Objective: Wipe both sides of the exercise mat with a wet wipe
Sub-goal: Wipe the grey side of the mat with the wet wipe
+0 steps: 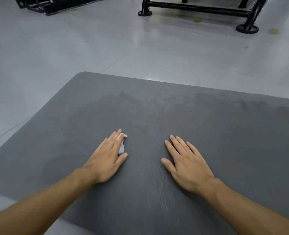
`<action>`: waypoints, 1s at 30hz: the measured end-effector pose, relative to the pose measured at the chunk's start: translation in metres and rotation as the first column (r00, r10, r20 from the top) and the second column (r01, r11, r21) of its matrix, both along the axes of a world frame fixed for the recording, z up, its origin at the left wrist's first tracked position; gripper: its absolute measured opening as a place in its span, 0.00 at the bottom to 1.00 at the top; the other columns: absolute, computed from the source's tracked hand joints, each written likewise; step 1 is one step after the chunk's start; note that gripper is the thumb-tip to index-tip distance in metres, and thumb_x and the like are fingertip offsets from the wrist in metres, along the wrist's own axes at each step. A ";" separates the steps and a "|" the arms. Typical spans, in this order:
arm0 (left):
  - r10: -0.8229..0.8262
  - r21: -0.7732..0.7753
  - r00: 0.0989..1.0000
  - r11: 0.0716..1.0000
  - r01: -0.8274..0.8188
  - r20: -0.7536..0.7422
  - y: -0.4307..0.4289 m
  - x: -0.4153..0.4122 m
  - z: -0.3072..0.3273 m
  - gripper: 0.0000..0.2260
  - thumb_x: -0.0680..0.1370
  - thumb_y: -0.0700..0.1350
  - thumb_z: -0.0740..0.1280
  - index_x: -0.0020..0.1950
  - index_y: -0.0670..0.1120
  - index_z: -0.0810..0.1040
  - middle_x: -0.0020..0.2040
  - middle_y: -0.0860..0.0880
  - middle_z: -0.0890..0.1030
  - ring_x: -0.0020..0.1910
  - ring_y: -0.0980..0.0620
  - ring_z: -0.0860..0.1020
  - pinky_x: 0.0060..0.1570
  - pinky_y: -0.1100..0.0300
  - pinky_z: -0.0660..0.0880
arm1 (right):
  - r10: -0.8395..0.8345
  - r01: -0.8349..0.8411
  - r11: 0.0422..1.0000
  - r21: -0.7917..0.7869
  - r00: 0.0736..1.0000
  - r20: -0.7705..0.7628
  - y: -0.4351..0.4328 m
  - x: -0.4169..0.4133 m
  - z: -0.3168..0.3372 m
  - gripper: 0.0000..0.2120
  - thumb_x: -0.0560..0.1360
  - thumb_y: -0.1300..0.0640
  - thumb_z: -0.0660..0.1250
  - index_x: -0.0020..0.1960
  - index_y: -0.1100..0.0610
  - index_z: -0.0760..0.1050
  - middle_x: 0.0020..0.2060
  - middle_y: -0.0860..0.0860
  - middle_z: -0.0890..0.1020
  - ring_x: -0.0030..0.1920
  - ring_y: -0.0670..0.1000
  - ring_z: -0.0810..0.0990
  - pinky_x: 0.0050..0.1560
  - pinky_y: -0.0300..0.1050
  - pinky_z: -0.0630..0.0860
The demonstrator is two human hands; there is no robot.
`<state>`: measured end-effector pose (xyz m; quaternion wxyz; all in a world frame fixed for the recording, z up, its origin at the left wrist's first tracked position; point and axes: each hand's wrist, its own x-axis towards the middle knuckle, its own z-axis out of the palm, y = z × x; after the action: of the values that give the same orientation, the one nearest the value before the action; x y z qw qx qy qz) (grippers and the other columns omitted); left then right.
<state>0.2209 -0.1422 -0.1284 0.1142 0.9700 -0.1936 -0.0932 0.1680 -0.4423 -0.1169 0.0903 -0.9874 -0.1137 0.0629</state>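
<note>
A dark grey exercise mat (191, 116) lies flat on the floor and fills the lower part of the head view. Darker damp streaks run across its far half. My left hand (106, 156) lies flat on the mat with straight fingers and presses a small white wet wipe (122, 144) against the surface. Only the wipe's right edge shows from under the fingers. My right hand (186, 163) rests flat on the mat a little to the right, fingers spread and straight, holding nothing.
Pale grey glossy floor (72, 48) surrounds the mat on the left and beyond it. A black metal equipment frame (199, 7) with round feet stands at the back right. Another black frame (55, 4) lies at the back left.
</note>
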 end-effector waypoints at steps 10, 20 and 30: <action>0.169 -0.017 0.986 0.985 -0.169 0.000 -0.090 0.156 -0.006 0.30 0.85 0.57 0.54 0.83 0.43 0.52 0.84 0.45 0.49 0.83 0.48 0.47 0.81 0.50 0.45 | -0.162 0.158 0.987 0.043 0.981 0.106 0.006 0.071 -0.018 0.36 0.81 0.33 0.42 0.83 0.50 0.47 0.83 0.48 0.47 0.82 0.47 0.42 0.81 0.50 0.44; -0.233 0.001 0.971 0.972 0.233 0.046 -0.170 0.172 -0.007 0.29 0.86 0.54 0.50 0.84 0.44 0.47 0.84 0.50 0.45 0.82 0.54 0.42 0.79 0.60 0.39 | -0.191 0.175 0.977 0.122 0.972 0.134 0.006 0.072 -0.021 0.36 0.80 0.34 0.47 0.83 0.52 0.53 0.83 0.49 0.50 0.82 0.48 0.45 0.80 0.52 0.47; -0.210 -0.046 0.978 0.977 0.210 0.021 -0.044 0.131 -0.002 0.33 0.80 0.65 0.42 0.83 0.54 0.47 0.82 0.60 0.44 0.80 0.65 0.41 0.77 0.66 0.38 | -0.178 0.165 0.979 0.116 0.978 0.111 0.006 0.071 -0.019 0.36 0.81 0.33 0.44 0.83 0.50 0.47 0.83 0.48 0.46 0.82 0.47 0.41 0.81 0.51 0.43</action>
<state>0.3519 -0.1859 -0.1300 0.1252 0.9418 -0.2979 -0.0925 0.2389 -0.4366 -0.1354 0.1405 -0.9893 -0.0366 -0.0112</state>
